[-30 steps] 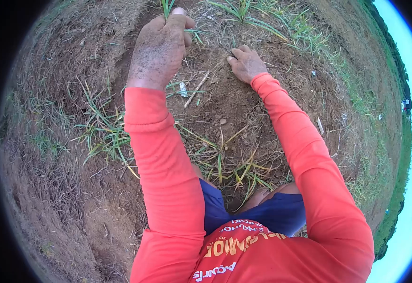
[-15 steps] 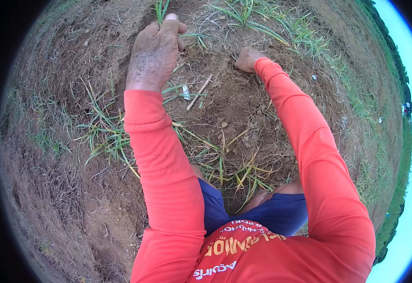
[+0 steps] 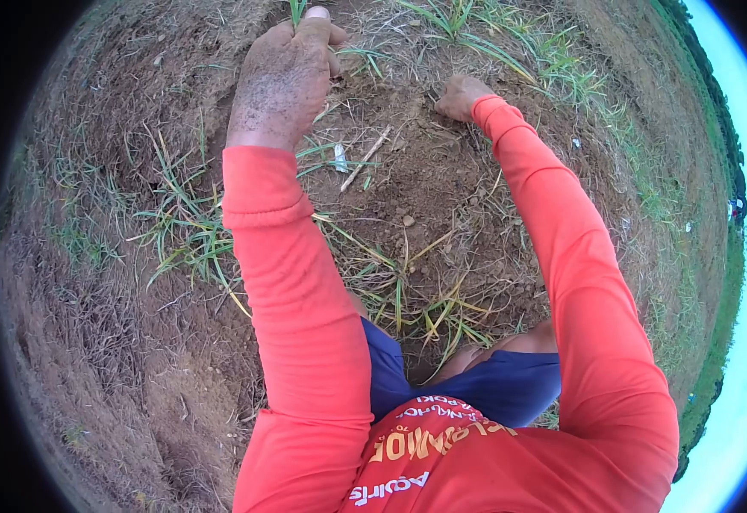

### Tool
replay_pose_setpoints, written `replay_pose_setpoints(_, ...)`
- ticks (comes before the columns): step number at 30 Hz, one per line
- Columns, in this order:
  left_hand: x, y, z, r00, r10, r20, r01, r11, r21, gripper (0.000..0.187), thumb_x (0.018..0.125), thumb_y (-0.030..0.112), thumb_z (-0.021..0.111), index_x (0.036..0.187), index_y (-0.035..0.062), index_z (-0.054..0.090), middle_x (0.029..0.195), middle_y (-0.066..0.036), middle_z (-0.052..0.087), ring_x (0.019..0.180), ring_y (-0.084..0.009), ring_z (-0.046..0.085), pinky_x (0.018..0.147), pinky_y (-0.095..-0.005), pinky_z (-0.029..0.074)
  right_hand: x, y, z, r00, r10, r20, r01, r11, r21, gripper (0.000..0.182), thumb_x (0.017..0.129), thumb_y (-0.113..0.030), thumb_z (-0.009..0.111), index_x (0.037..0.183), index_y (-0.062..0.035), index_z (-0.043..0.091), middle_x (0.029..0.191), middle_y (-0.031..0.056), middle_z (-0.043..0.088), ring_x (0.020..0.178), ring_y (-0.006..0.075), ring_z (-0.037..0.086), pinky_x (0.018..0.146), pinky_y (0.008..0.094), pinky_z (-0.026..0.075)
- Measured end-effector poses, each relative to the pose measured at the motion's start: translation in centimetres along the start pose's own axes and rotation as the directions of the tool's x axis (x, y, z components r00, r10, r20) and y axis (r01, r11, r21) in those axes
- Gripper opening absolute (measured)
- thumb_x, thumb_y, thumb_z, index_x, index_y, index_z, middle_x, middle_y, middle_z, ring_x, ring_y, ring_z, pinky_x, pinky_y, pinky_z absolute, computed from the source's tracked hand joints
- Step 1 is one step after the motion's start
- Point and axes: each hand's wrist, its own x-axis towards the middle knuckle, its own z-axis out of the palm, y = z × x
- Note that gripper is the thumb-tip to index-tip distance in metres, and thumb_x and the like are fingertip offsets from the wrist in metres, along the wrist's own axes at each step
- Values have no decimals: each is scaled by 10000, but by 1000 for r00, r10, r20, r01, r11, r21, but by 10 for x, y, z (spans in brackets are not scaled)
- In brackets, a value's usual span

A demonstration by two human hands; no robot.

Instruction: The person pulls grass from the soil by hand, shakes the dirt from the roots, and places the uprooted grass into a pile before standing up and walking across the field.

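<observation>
My left hand (image 3: 291, 77), dusted with soil, is closed round a tuft of narrow green leaves (image 3: 297, 10) at the top of the view. The lower part of the tuft is hidden by the hand. Farther right, my right hand (image 3: 461, 97) is curled with its knuckles up, close against the brown soil (image 3: 429, 171). Whatever its fingers hold, if anything, is hidden. Between the hands, a small grassy sprout (image 3: 365, 60) grows from the ground.
A dry stick (image 3: 365, 160) and a whitish scrap (image 3: 340, 157) lie below the hands. Long-leaved grass clumps stand at the left (image 3: 190, 239), before my legs (image 3: 399, 291), and at the upper right (image 3: 553, 60). Dry straw covers much of the ground.
My right hand has shifted slightly up and to the right in the view. My left hand sits a little higher, still round the leaves.
</observation>
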Motion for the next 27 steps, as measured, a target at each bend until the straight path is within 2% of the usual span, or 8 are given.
replay_pose_setpoints(9, 8, -12, 7, 996, 79, 51, -83, 993, 83, 440, 1044, 445, 533, 1054, 52, 731, 729, 37, 573, 623, -62, 495, 593, -248, 423, -2, 1, 4, 995, -74, -61, 65, 988, -140, 335, 830, -158, 650, 1063, 66, 740, 1130, 294, 707, 1088, 426, 700, 946, 471, 560)
replay_pose_setpoints(12, 15, -30, 10, 976, 190, 103, -199, 976, 83, 454, 1041, 452, 533, 1052, 40, 724, 728, 31, 568, 644, -67, 496, 614, -256, 424, -7, 15, -11, 996, -66, -66, 66, 998, -6, 328, 825, -159, 647, 1037, 73, 739, 1081, 310, 708, 1091, 439, 693, 948, 466, 555)
replay_pose_setpoints(16, 17, -35, 17, 963, 232, 135, -250, 959, 135, 475, 1039, 457, 532, 1056, 20, 717, 726, 19, 560, 665, -84, 502, 635, -274, 424, -41, 28, -66, 994, -83, -68, 87, 994, 73, 269, 783, -223, 704, 934, -11, 771, 970, 255, 733, 934, 400, 718, 842, 454, 556)
replay_pose_setpoints(17, 18, -35, 19, 966, 214, 142, -234, 961, 150, 476, 1038, 457, 533, 1054, 18, 717, 725, 17, 559, 668, -86, 503, 638, -278, 424, -46, 37, -73, 988, -116, -103, 126, 987, 99, 236, 768, -237, 727, 872, -29, 769, 873, 214, 725, 808, 358, 694, 770, 442, 544)
replay_pose_setpoints(20, 21, -34, 26, 983, 126, 136, -151, 969, 194, 478, 1032, 460, 539, 1049, 19, 721, 725, 12, 557, 675, -91, 505, 644, -286, 425, -74, 51, -105, 968, -165, -189, 201, 961, 189, 236, 760, -241, 737, 841, -20, 754, 796, 200, 692, 748, 334, 658, 743, 428, 537)
replay_pose_setpoints(23, 17, -27, 34, 993, 107, 56, -118, 957, 264, 484, 1023, 470, 548, 1057, 22, 726, 725, 14, 549, 686, -92, 505, 652, -286, 419, -92, 65, -130, 981, -87, -173, 152, 898, 413, 236, 833, -275, 773, 841, -40, 755, 766, 80, 701, 724, 198, 647, 704, 407, 524)
replay_pose_setpoints(25, 14, -16, 34, 996, -2, 85, -9, 992, 124, 449, 1015, 462, 556, 1013, 41, 709, 701, 32, 520, 630, -78, 474, 600, -277, 398, -114, 60, -143, 991, -15, -134, 89, 819, 567, 248, 883, -311, 792, 890, -65, 765, 822, 2, 706, 749, 109, 629, 672, 353, 508)
replay_pose_setpoints(27, 11, -7, 35, 989, -80, 125, 80, 997, 2, 402, 1009, 448, 561, 965, 67, 680, 677, 53, 490, 574, -61, 431, 545, -265, 364, -80, 65, -102, 995, -8, -104, 89, 574, 814, 239, 890, -305, 789, 924, -70, 760, 833, 2, 698, 729, 108, 613, 651, 318, 495)
